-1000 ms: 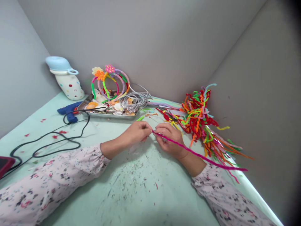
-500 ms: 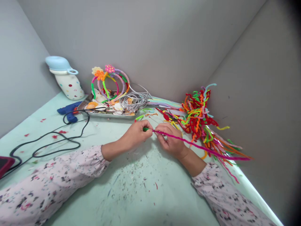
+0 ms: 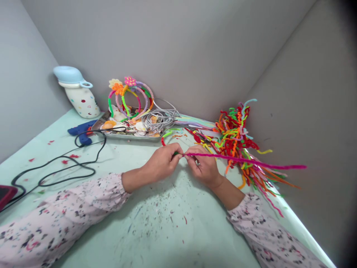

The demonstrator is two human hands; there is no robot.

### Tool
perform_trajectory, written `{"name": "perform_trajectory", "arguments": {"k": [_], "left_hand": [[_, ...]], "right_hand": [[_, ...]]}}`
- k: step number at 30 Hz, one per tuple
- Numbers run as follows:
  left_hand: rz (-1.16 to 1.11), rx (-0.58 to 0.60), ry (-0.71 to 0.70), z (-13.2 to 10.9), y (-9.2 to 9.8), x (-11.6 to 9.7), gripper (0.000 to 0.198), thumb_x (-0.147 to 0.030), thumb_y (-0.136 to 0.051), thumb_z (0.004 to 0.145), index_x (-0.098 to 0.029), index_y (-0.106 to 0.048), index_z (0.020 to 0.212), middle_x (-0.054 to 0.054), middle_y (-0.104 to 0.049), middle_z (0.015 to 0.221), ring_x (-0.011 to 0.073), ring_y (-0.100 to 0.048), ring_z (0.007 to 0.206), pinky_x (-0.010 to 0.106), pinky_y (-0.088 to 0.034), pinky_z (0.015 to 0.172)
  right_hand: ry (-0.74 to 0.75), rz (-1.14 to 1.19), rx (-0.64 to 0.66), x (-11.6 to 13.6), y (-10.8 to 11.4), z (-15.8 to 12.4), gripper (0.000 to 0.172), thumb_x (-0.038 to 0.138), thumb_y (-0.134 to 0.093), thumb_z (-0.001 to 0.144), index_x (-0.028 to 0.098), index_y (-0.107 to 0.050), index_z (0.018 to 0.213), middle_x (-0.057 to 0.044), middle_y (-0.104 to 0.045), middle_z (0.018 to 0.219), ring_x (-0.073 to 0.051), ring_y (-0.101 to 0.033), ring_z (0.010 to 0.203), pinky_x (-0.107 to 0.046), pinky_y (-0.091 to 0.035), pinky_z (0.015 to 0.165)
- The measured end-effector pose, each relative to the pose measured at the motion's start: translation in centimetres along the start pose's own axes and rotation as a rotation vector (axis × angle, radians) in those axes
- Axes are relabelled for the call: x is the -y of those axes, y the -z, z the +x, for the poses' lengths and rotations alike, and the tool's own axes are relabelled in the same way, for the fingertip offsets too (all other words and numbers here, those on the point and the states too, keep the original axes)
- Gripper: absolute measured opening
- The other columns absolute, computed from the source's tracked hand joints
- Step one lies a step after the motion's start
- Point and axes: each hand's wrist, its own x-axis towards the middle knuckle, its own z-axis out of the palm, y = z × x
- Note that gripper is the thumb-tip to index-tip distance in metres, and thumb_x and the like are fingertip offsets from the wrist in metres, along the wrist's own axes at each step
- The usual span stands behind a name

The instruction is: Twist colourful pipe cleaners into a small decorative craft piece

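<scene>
Magenta pipe cleaner (image 3: 259, 162) clamped in R hand (image 3: 205, 169) grip; L hand (image 3: 162, 162) pinches green strip (image 3: 176, 153), prob.

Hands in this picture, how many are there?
2: the left hand and the right hand, close together at the left end of the fuzzy magenta strand. No others show.

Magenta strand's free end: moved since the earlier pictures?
Yes: the free end has gone up and slightly right in view, from below the orange tip to above it.

One magenta strand (image 3: 248, 161), perhaps four headbands (image 3: 118, 88)
</scene>
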Motion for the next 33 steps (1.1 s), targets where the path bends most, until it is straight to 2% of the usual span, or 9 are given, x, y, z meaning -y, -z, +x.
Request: {"name": "perform_trajectory", "arguments": {"k": [11, 19, 28, 33], "left_hand": [[0.109, -0.033, -0.127, -0.2, -0.4, 0.9, 0.01, -0.019, -0.047, 0.088, -0.016, -0.056, 0.088, 0.0, -0.059, 0.077, 0.0122, -0.05, 0.067, 0.024, -0.035, 0.063], [0.094, -0.035, -0.075, -0.1, -0.7, 1.3, 0.009, -0.023, -0.052, 0.087, -0.017, -0.057, 0.091, -0.001, -0.059, 0.074, 0.0105, -0.047, 0.06, 0.023, -0.033, 0.057], [0.162, -0.064, -0.142, -0.5, -0.8, 1.5, 0.006, -0.019, -0.052, 0.085, -0.017, -0.056, 0.088, -0.001, -0.06, 0.076, 0.0112, -0.05, 0.063, 0.023, -0.035, 0.059], [0.201, -0.059, -0.144, -0.4, -0.8, 1.7, 0.004, -0.019, -0.051, 0.085, -0.018, -0.055, 0.086, 0.0, -0.06, 0.077, 0.0118, -0.051, 0.064, 0.023, -0.034, 0.059]], "right_hand": [[-0.135, 0.036, -0.021, 0.2, -0.4, 0.0, 0.008, 0.018, -0.053, 0.087, 0.02, -0.062, 0.088, -0.005, -0.067, 0.084, -0.017, -0.063, 0.082, -0.03, -0.05, 0.076], [-0.269, 0.038, -0.005, 0.6, -0.2, 0.0, 0.011, 0.024, -0.056, 0.086, 0.017, -0.064, 0.082, -0.004, -0.067, 0.078, -0.014, -0.059, 0.067, -0.026, -0.047, 0.065], [-0.499, 0.203, 0.096, 0.8, -0.3, 0.0, 0.019, 0.032, -0.057, 0.085, 0.016, -0.066, 0.079, -0.001, -0.061, 0.065, -0.012, -0.052, 0.058, -0.024, -0.041, 0.056], [-0.564, 0.255, 0.132, 0.8, -0.4, 0.2, 0.02, 0.033, -0.057, 0.085, 0.016, -0.065, 0.077, 0.001, -0.058, 0.063, -0.011, -0.049, 0.058, -0.023, -0.039, 0.055]]}}
